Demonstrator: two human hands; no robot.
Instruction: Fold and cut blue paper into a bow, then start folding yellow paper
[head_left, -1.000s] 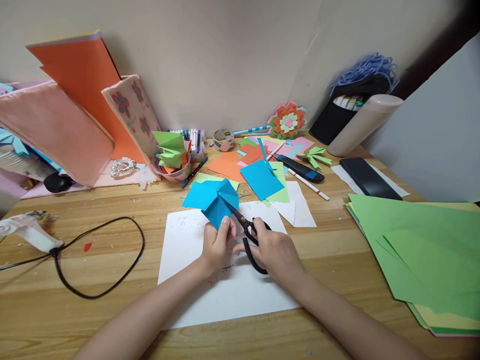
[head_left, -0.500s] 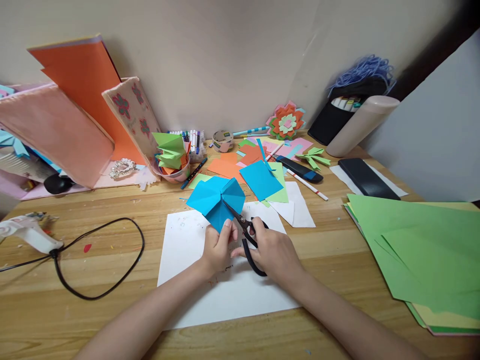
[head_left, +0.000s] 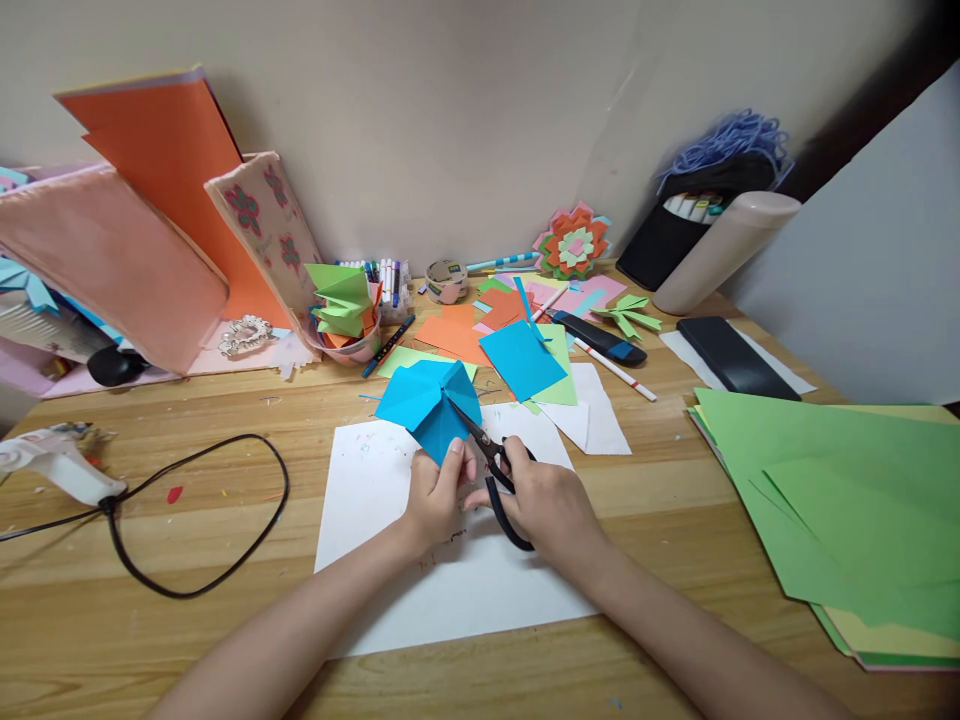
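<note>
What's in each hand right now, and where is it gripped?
The left hand pinches the blue paper by its near edge, thumb on top. The right hand holds the scissors by the black handles.

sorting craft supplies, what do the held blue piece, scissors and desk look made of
Blue piece: matte paper, by its thin edges and crisp folds. Scissors: probably metal blades, slim and dark; smooth black handles, perhaps plastic. Desk: satiny wood or laminate, showing grain.
</note>
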